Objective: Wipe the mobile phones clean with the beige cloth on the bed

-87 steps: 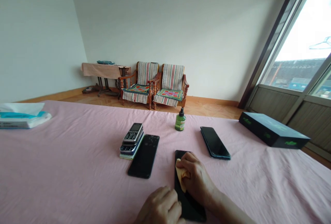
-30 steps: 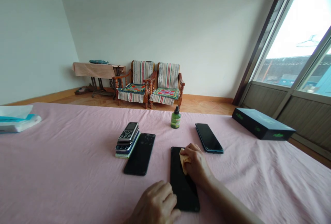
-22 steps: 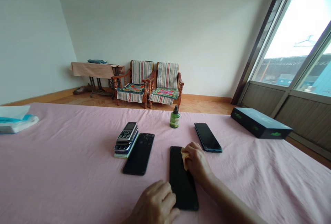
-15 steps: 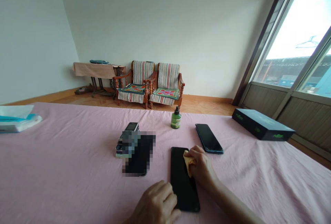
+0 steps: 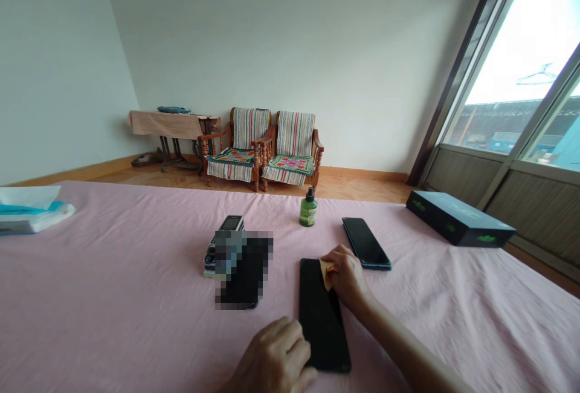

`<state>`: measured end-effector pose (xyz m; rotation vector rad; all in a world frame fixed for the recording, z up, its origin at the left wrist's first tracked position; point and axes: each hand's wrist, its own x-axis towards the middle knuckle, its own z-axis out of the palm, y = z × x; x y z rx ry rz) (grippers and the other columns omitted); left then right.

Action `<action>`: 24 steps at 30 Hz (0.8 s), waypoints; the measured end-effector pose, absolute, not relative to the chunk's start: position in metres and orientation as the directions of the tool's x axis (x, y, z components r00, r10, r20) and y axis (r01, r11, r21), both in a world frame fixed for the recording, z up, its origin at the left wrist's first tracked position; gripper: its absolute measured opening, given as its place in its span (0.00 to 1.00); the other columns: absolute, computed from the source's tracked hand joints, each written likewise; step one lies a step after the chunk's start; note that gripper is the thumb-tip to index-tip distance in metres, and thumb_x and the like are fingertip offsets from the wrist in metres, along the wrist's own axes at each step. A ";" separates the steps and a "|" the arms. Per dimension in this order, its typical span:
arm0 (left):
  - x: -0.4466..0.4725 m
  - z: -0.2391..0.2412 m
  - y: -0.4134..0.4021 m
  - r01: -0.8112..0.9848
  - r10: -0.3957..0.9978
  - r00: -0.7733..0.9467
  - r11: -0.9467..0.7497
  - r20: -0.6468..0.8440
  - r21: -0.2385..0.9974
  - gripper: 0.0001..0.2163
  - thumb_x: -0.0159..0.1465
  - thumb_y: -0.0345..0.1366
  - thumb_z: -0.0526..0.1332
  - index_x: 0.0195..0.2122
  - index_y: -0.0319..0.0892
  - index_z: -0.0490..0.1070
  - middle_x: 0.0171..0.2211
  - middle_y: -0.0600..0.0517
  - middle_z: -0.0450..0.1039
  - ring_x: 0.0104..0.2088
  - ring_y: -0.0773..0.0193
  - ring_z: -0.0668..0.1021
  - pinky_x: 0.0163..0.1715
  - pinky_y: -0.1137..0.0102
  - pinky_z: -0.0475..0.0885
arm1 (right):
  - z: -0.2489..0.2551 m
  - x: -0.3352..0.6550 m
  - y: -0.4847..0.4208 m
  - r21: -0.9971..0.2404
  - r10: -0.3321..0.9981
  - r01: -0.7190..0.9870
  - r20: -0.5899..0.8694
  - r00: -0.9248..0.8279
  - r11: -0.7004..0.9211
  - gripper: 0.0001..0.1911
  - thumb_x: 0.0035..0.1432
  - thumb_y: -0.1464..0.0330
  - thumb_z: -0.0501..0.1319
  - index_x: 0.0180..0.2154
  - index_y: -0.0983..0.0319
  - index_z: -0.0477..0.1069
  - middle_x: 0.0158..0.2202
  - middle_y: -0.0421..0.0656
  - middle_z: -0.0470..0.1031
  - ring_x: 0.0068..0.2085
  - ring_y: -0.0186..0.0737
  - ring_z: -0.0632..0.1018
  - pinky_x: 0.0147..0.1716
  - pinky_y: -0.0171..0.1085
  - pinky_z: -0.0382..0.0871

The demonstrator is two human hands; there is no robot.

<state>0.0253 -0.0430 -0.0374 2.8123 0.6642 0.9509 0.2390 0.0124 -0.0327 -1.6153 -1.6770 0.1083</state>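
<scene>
A black smartphone (image 5: 319, 320) lies flat, screen up, on the pink sheet in front of me. My left hand (image 5: 276, 354) is closed at its lower left edge, the curled fingers and thumb gripping that side. Pinched in my right hand (image 5: 347, 275) is a small yellow cloth (image 5: 327, 274), pressed on the upper right part of the screen. Just beyond that hand rests a second dark smartphone (image 5: 366, 243). To the left, an older keypad phone (image 5: 232, 222) sits by another dark phone (image 5: 247, 278), both partly blurred by pixelation.
A green spray bottle (image 5: 309, 207) stands upright near the sheet's far edge. A black box (image 5: 457, 219) lies at the right, and a pack of tissues (image 5: 34, 217) at the far left. Two wooden armchairs (image 5: 290, 145) and a cloth-covered table (image 5: 158, 122) stand by the wall.
My right hand has slid the cloth slightly up and left along the phone's screen. My left hand stays in the same place.
</scene>
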 end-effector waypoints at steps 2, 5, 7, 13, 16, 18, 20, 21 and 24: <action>0.025 -0.039 -0.042 0.353 0.397 0.713 -0.916 0.578 0.193 0.07 0.58 0.30 0.68 0.29 0.40 0.69 0.27 0.55 0.69 0.29 0.65 0.72 0.27 0.74 0.66 | -0.031 0.237 0.002 -0.540 0.883 0.821 0.459 0.101 0.187 0.19 0.36 0.84 0.51 0.26 0.63 0.76 0.28 0.44 0.70 0.35 0.41 0.72 0.35 0.34 0.64; 0.025 -0.038 -0.040 0.351 0.386 0.723 -0.920 0.572 0.177 0.10 0.55 0.31 0.71 0.27 0.40 0.68 0.27 0.55 0.69 0.29 0.65 0.72 0.27 0.74 0.67 | -0.025 0.234 -0.006 -0.496 0.904 0.853 0.422 0.074 0.162 0.20 0.37 0.85 0.51 0.25 0.62 0.75 0.28 0.44 0.70 0.35 0.40 0.71 0.35 0.34 0.63; 0.025 -0.035 -0.039 0.357 0.397 0.726 -0.916 0.561 0.186 0.11 0.52 0.30 0.72 0.28 0.39 0.69 0.29 0.54 0.70 0.30 0.64 0.72 0.29 0.74 0.69 | -0.021 0.231 -0.002 -0.480 0.912 0.867 0.403 0.081 0.136 0.20 0.39 0.85 0.51 0.26 0.63 0.76 0.28 0.45 0.71 0.35 0.41 0.71 0.36 0.34 0.63; 0.025 -0.032 -0.035 0.315 0.372 0.717 -0.927 0.589 0.203 0.11 0.52 0.29 0.71 0.33 0.39 0.71 0.38 0.50 0.73 0.39 0.58 0.74 0.39 0.70 0.73 | -0.021 0.201 0.022 -0.481 0.917 0.865 0.393 0.066 0.144 0.18 0.43 0.84 0.54 0.31 0.64 0.78 0.32 0.46 0.73 0.38 0.41 0.72 0.37 0.33 0.63; 0.024 -0.035 -0.034 0.315 0.384 0.712 -0.923 0.588 0.223 0.10 0.53 0.30 0.70 0.34 0.39 0.71 0.39 0.49 0.74 0.40 0.58 0.75 0.41 0.68 0.73 | -0.021 0.196 0.023 -0.475 0.920 0.860 0.391 0.017 0.187 0.18 0.45 0.83 0.55 0.31 0.62 0.78 0.32 0.44 0.73 0.38 0.39 0.72 0.36 0.31 0.63; 0.024 -0.037 -0.033 0.309 0.368 0.719 -0.929 0.590 0.202 0.10 0.54 0.31 0.70 0.34 0.39 0.71 0.38 0.50 0.74 0.39 0.58 0.75 0.41 0.68 0.74 | -0.019 0.201 0.022 -0.471 0.921 0.865 0.388 0.025 0.175 0.18 0.43 0.84 0.55 0.30 0.62 0.78 0.31 0.45 0.73 0.37 0.40 0.72 0.36 0.32 0.63; 0.025 -0.039 -0.032 0.304 0.338 0.724 -0.939 0.601 0.162 0.08 0.56 0.32 0.69 0.34 0.38 0.71 0.37 0.49 0.74 0.39 0.59 0.75 0.41 0.69 0.74 | -0.017 0.206 0.021 -0.466 0.921 0.874 0.385 0.060 0.138 0.18 0.41 0.85 0.54 0.28 0.64 0.78 0.30 0.46 0.73 0.36 0.41 0.72 0.35 0.33 0.63; 0.025 -0.039 -0.031 0.303 0.325 0.729 -0.942 0.602 0.142 0.08 0.57 0.33 0.68 0.34 0.38 0.71 0.36 0.50 0.74 0.38 0.59 0.75 0.40 0.69 0.74 | -0.017 0.207 0.022 -0.463 0.920 0.878 0.385 0.075 0.123 0.18 0.41 0.85 0.54 0.28 0.64 0.78 0.30 0.47 0.72 0.36 0.42 0.72 0.35 0.34 0.63; 0.026 -0.041 -0.031 0.321 0.322 0.747 -0.941 0.582 0.109 0.06 0.59 0.34 0.67 0.32 0.39 0.71 0.33 0.50 0.73 0.37 0.60 0.75 0.38 0.69 0.74 | -0.017 0.201 0.024 -0.456 0.918 0.881 0.391 0.071 0.126 0.17 0.43 0.84 0.54 0.29 0.64 0.78 0.31 0.47 0.73 0.37 0.42 0.72 0.35 0.34 0.63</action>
